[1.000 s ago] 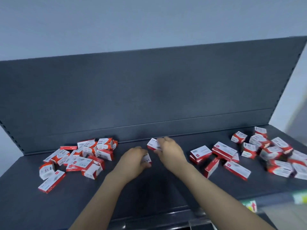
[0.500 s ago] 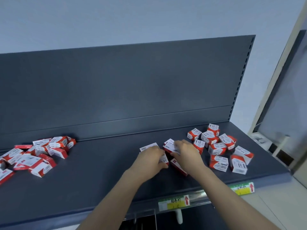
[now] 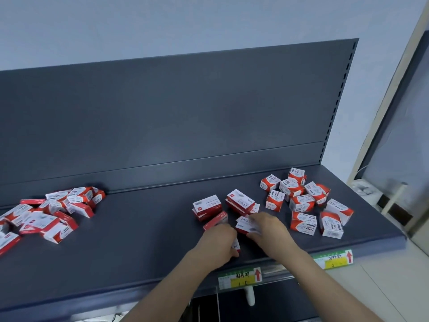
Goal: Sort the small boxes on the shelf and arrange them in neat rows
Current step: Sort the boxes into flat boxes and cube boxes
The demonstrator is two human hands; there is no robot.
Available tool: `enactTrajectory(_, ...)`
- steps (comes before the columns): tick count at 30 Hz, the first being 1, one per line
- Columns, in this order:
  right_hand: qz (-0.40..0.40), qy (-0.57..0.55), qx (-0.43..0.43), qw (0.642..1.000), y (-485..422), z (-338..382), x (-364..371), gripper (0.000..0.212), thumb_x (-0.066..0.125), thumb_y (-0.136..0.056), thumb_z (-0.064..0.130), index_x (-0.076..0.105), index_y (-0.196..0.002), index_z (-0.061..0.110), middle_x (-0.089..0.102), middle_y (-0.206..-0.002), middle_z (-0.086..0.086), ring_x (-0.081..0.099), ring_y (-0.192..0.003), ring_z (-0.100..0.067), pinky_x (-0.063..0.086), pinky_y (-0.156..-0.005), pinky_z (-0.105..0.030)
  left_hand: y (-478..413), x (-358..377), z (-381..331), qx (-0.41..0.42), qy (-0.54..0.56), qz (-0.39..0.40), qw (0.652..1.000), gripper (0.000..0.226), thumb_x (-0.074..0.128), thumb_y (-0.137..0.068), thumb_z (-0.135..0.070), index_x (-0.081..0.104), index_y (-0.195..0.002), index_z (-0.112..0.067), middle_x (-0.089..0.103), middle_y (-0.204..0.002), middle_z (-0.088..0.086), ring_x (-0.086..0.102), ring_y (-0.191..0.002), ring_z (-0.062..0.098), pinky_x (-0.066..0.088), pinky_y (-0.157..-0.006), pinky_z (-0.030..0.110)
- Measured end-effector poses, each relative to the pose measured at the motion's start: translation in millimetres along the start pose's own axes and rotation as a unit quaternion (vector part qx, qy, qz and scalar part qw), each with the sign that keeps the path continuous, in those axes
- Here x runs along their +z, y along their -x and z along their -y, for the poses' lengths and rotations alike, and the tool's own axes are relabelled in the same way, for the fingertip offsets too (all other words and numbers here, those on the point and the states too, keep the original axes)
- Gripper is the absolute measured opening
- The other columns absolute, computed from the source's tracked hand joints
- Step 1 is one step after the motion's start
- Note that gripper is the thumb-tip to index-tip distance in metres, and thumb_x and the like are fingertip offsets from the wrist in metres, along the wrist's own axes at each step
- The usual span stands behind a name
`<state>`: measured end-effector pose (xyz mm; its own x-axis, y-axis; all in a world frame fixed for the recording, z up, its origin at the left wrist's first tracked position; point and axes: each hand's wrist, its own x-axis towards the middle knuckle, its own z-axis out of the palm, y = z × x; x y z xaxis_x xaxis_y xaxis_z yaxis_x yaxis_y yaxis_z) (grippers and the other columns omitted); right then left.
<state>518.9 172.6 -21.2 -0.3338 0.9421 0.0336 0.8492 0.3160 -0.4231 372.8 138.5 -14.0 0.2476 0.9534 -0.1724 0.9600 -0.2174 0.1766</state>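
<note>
- A dark grey shelf (image 3: 139, 240) fills the view, with an upright back panel (image 3: 162, 124) of the same colour and a pale wall (image 3: 209, 24) above it.
- At the far left of the shelf, near the back panel, the left pile (image 3: 48, 212) of small red-and-white boxes lies jumbled, with many overlapping.
- Near the right end sits the right cluster (image 3: 304, 203) of squarer red-and-white boxes printed "paper clips". Some stand upright and some are tipped, touching or just beside each other.
- Between the two groups, right of centre, are two short stacks of flat boxes, the first stack (image 3: 206, 206) and the second stack (image 3: 240, 202), just beside each other.
- The left hand (image 3: 218, 241) is knuckles up near the shelf's front edge. Its fingers curl round a hidden box (image 3: 235, 247), of which only a corner shows.
- The right hand (image 3: 270, 228) is just beside the left hand. Its fingers and thumb pinch a flat box (image 3: 243, 225) marked "24/6", which is just in front of the second stack.
- Two price labels with red arrows, a near label (image 3: 240, 277) and a far label (image 3: 334, 260), are fixed to the shelf's front rail.
</note>
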Motion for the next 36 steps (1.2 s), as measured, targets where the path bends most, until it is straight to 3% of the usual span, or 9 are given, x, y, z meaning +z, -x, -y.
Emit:
enactTrajectory(5,-0.011,0.027,0.009,1.000,-1,0,3,0.038,0.059,-0.089,0.027,0.051,-0.124,0.014,0.056,-0.124,-0.004,0.053,-0.113,-0.020,0.047,-0.087,-0.027,3,4,0,0.017,-0.003,-0.037,0.999,0.038,0.055,-0.091,-0.029,0.052,-0.124,-0.010,0.052,-0.125,0.007,0.048,-0.116,0.022,0.042,-0.093,0.034)
enactTrajectory(10,-0.090,0.005,-0.009,0.996,-7,10,-10,0.045,0.058,-0.089,0.034,0.049,-0.129,0.015,0.055,-0.129,-0.005,0.052,-0.119,-0.020,0.047,-0.092,-0.029,12,-18,3,-0.003,0.058,-0.177,0.983,0.040,0.043,-0.097,-0.033,0.049,-0.130,-0.012,0.053,-0.131,0.005,0.048,-0.120,0.019,0.041,-0.100,0.032)
enactTrajectory(12,-0.116,-0.007,-0.024,0.993,-15,23,-19,0.052,0.054,-0.092,0.035,0.041,-0.138,0.014,0.049,-0.139,-0.006,0.044,-0.129,-0.021,0.042,-0.100,-0.032,13,-29,10,-0.040,0.048,-0.215,0.975,0.049,0.039,-0.099,-0.033,0.035,-0.142,-0.009,0.041,-0.146,0.008,0.035,-0.136,0.021,0.023,-0.115,0.033)
enactTrajectory(14,-0.121,-0.018,-0.039,0.992,-24,40,-26,0.059,0.050,-0.093,0.037,0.031,-0.143,0.013,0.040,-0.147,-0.008,0.034,-0.137,-0.023,0.035,-0.107,-0.035,16,-38,20,-0.071,0.006,-0.240,0.968,0.058,0.033,-0.100,-0.034,0.018,-0.148,-0.004,0.023,-0.155,0.011,0.017,-0.145,0.021,0.002,-0.119,0.031)
enactTrajectory(18,-0.128,-0.022,-0.093,0.987,-42,78,-29,0.063,0.048,-0.093,0.037,0.026,-0.145,0.006,0.033,-0.150,-0.012,0.028,-0.140,-0.025,0.030,-0.111,-0.038,30,-53,46,-0.139,-0.030,-0.284,0.948,0.065,0.025,-0.101,-0.040,0.004,-0.149,-0.002,0.003,-0.159,0.012,-0.001,-0.148,0.021,-0.009,-0.117,0.029)
enactTrajectory(28,-0.071,-0.049,-0.204,0.975,-57,185,14,0.063,0.050,-0.093,0.035,0.026,-0.144,0.006,0.034,-0.149,-0.009,0.030,-0.138,-0.023,0.033,-0.107,-0.034,90,-53,126,-0.245,-0.022,-0.271,0.931,0.068,0.028,-0.100,-0.041,0.002,-0.149,-0.001,0.000,-0.159,0.013,-0.004,-0.148,0.021,-0.010,-0.117,0.030)
enactTrajectory(33,-0.029,-0.048,-0.229,0.972,-64,247,59,0.062,0.046,-0.095,0.037,0.024,-0.145,0.008,0.032,-0.150,-0.006,0.028,-0.139,-0.020,0.031,-0.109,-0.030,120,-46,188,-0.275,-0.010,-0.268,0.923,0.065,0.033,-0.100,-0.034,0.004,-0.149,-0.002,0.002,-0.159,0.013,-0.003,-0.148,0.023,-0.015,-0.111,0.027)
enactTrajectory(36,-0.006,-0.047,-0.234,0.971,-73,293,90,0.059,0.044,-0.096,0.035,0.025,-0.145,0.008,0.035,-0.149,-0.006,0.030,-0.138,-0.019,0.030,-0.109,-0.028,140,-45,235,-0.282,0.004,-0.263,0.922,0.064,0.034,-0.099,-0.029,0.005,-0.150,-0.003,0.002,-0.159,0.012,-0.002,-0.148,0.022,-0.011,-0.115,0.027)
